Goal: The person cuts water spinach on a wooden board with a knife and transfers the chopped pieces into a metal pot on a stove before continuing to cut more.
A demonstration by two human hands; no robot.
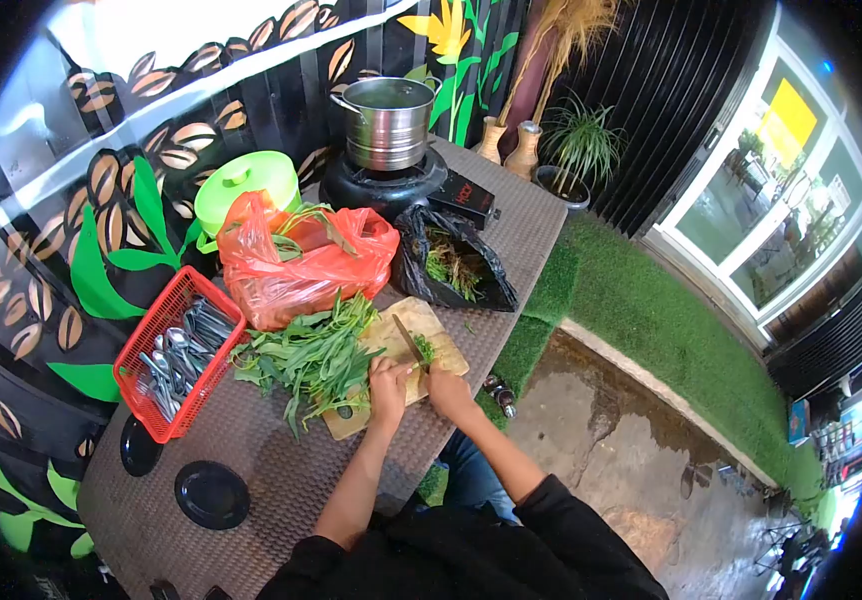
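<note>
Right hand (448, 388): my fingers clamped on the knife (409, 340), its blade over the cutting board (391, 365).
Left hand (387, 390): my fingers closed, pinning the greens (316, 355).

Two hands: left hand (387, 388), right hand (447, 390), both at 6 o'clock of the one wooden cutting board (436, 328). One knife (409, 340). One pile of leafy greens (316, 355). One small heap of chopped greens (425, 349). Two plastic bags: one orange (291, 270), one black (456, 262) at its 3 o'clock. One red basket (156, 335) of spoons, too many to count. Two black round lids (211, 494) (139, 447) at 7 o'clock. One steel pot (387, 122) on one stove (383, 185), at 12. One green lidded container (247, 185). Two vases (492, 138) (524, 150). One potted plant (579, 145).
</note>
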